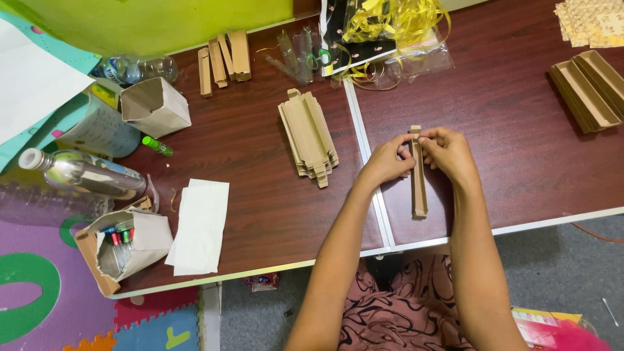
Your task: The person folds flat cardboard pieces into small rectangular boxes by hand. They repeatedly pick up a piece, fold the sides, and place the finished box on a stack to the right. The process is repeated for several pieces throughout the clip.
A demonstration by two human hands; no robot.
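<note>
A long narrow folded brown cardboard piece [418,185] lies on the dark wooden table [513,117], running away from me. My left hand [389,160] and my right hand [447,153] both pinch its far end, one on each side. A stack of flat brown cardboard cut-outs [309,136] lies to the left of my left hand, apart from it. Several finished folded cardboard strips [224,60] lie at the far left-centre of the table.
A pile of open cardboard trays [588,88] sits far right. Yellow ribbon and clear wrap [390,29] lie at the back. At left are plastic bottles [81,172], two open boxes [153,104], a green marker [157,145] and white paper [198,224]. The table's near edge [273,268] is in front of me.
</note>
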